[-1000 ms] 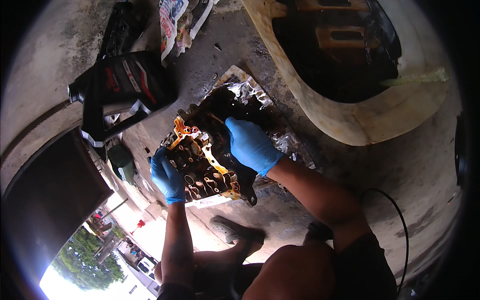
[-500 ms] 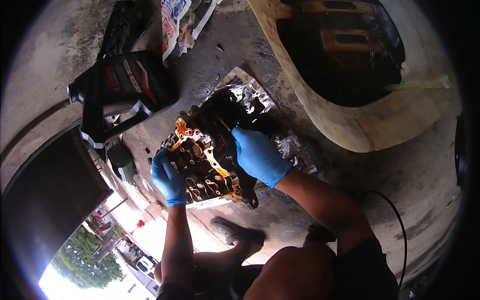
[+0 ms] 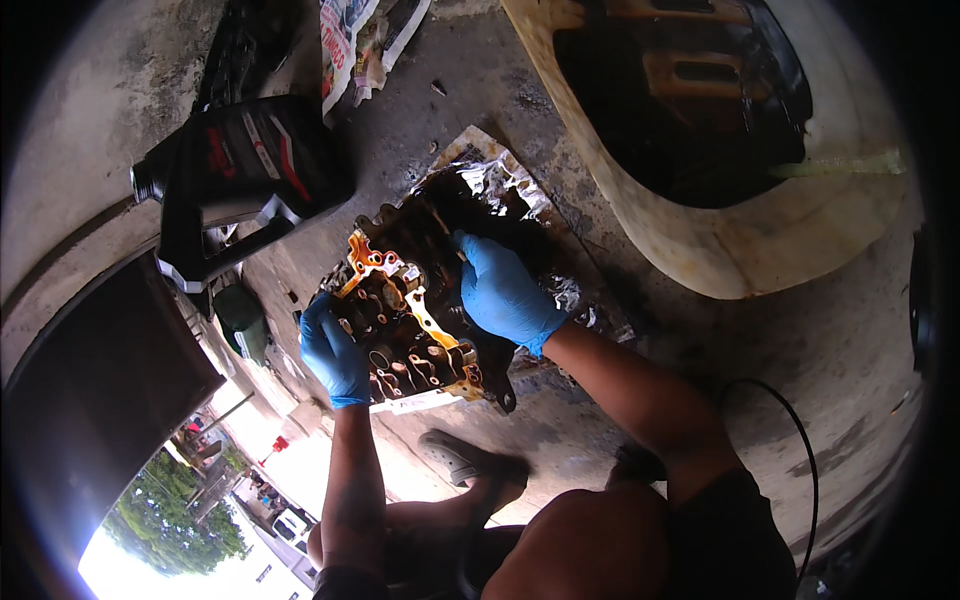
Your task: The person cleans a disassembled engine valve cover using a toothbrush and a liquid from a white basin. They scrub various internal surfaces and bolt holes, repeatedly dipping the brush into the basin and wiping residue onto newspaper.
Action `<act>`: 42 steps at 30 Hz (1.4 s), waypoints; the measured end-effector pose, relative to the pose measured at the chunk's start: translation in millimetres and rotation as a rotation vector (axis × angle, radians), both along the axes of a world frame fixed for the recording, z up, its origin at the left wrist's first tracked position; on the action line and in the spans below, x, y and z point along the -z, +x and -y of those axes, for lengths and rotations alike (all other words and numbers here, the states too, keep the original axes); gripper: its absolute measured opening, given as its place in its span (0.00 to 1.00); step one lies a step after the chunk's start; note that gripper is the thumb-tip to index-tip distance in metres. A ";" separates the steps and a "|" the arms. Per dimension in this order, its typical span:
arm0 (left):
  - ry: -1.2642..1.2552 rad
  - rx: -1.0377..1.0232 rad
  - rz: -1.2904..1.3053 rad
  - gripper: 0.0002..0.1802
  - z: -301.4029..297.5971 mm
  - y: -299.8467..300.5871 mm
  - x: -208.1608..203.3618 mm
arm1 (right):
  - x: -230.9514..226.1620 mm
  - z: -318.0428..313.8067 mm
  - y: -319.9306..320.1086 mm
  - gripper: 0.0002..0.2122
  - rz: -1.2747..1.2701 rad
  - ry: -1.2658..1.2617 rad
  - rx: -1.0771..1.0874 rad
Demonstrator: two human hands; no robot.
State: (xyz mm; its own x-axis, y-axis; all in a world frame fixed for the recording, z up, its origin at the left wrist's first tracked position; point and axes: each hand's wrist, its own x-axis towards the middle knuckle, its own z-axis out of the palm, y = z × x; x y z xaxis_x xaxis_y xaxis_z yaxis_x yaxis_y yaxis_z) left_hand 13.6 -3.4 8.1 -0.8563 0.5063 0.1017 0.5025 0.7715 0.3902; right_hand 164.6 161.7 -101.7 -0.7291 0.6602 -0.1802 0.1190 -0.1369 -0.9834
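An oily engine cylinder head [image 3: 425, 320] lies tilted on its side, its lit face showing amber-stained metal, bores and valve-train recesses. My gloved left hand [image 3: 335, 350] is closed on its left edge. My right hand [image 3: 508, 295], also in a blue glove, is closed against the dark, shadowed side of the head. A thin, stick-like tool [image 3: 446, 226] juts from its fingertips; what kind it is I cannot tell. Under the part lies an oil-soaked, crinkled sheet [image 3: 490, 150] with shiny black patches.
A black oil jug [image 3: 240, 165] lies to the left. Torn newspaper [image 3: 345, 50] is at the back. A stained, pale cut-open container [image 3: 690, 250] with dark liquid stands at the right. A black cable [image 3: 800, 440] curves over the concrete, and my shoe [image 3: 460, 458] is nearby.
My right hand has slid slightly up and to the left along the cylinder head's dark side. The left hand keeps its hold; the whole view has shifted a little.
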 end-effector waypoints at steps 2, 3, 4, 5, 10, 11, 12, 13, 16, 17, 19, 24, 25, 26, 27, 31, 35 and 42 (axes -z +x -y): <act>0.012 -0.003 -0.003 0.15 0.6 0.1 0.5 | 0.7 6.3 1.7 0.14 0.010 -0.082 0.005; 0.009 0.003 -0.003 0.15 0.9 -0.1 0.8 | 0.7 9.0 3.4 0.15 -0.038 -0.009 0.052; 0.012 0.006 -0.007 0.15 1.6 0.6 0.9 | 0.4 11.2 5.9 0.15 -0.024 0.026 0.046; -0.003 0.007 -0.002 0.15 2.3 1.1 0.7 | -0.1 12.7 8.5 0.16 -0.032 0.076 0.063; 0.020 -0.018 0.016 0.14 3.7 -0.6 0.9 | -6.9 9.8 15.9 0.16 0.017 0.054 -0.027; 0.002 -0.017 0.016 0.14 4.2 -0.6 1.0 | -8.3 7.7 15.5 0.16 0.066 0.024 -0.023; -0.016 -0.014 0.018 0.14 4.6 -1.1 0.7 | -9.6 5.0 14.5 0.16 0.025 0.080 -0.038; -0.026 -0.017 0.008 0.14 4.8 -1.3 0.8 | -10.6 1.6 14.0 0.16 0.022 0.126 -0.040; 0.003 -0.026 -0.005 0.14 3.3 -1.6 2.3 | -13.5 -10.9 17.0 0.16 0.009 0.247 -0.055; 0.018 -0.004 -0.001 0.14 2.5 -1.7 2.5 | -14.8 -15.1 20.0 0.16 0.044 0.262 -0.129; 0.024 -0.023 0.013 0.14 2.4 0.1 1.5 | -17.3 -24.7 28.7 0.15 0.272 0.328 -0.102; 0.022 -0.022 0.029 0.14 1.5 1.2 0.9 | -35.2 -37.0 30.0 0.14 0.200 0.340 -0.296; 0.009 -0.028 0.014 0.14 1.6 1.0 0.4 | -38.2 -39.3 26.5 0.14 0.197 0.366 -0.303; 0.014 -0.027 0.028 0.15 2.0 1.2 0.0 | -38.6 -43.6 22.0 0.14 0.189 0.378 -0.334; 0.013 -0.033 0.034 0.15 2.2 1.3 -0.3 | -37.9 -48.0 17.8 0.15 0.186 0.367 -0.432; -0.004 -0.028 0.012 0.15 1.2 0.7 0.4 | -23.1 -61.7 7.7 0.14 0.163 0.555 -0.069; -0.008 -0.004 0.011 0.15 -0.9 1.4 -0.7 | -17.1 -54.2 16.5 0.14 0.223 0.467 -0.257; -0.030 -0.018 0.004 0.15 -0.2 0.1 -0.6 | -22.5 -58.1 10.0 0.12 0.226 0.614 -0.236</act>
State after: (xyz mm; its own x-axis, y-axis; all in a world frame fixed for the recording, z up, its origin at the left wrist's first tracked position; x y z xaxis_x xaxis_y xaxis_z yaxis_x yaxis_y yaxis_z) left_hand 13.7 -3.2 8.7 -0.8656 0.4938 0.0835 0.4872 0.7918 0.3684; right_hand 174.6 219.8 -79.1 -0.8545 0.5194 0.0107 0.2884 0.4913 -0.8218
